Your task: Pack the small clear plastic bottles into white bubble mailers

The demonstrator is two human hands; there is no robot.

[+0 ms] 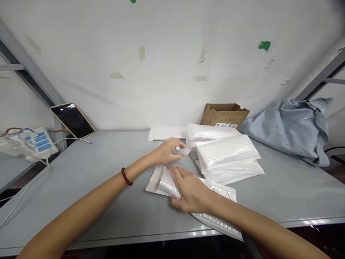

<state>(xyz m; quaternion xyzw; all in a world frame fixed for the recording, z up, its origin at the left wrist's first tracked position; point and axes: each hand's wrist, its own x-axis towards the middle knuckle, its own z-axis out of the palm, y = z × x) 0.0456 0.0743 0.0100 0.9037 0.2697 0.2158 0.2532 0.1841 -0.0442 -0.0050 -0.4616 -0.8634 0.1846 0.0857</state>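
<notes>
My left hand (167, 151), with a dark red bead bracelet (126, 176) at its wrist, reaches over the grey table. Its thumb and fingers are curled around a small whitish, translucent item (184, 151), whose kind I cannot make out. Nearer the table's front edge, my right hand (190, 190) grips a white bubble mailer (217, 217). The mailer's flap end (156, 181) sticks out to the left of that hand, and its other end reaches past the front edge. What lies under the right palm is hidden.
Several white bubble mailers (229, 153) lie stacked to the right. Behind them stand a cardboard box (226, 116) and a light blue cloth bag (288, 126). A flat white stack (167, 133) lies by the wall. A phone (72, 120), cable (68, 138) and power strip (40, 144) are left.
</notes>
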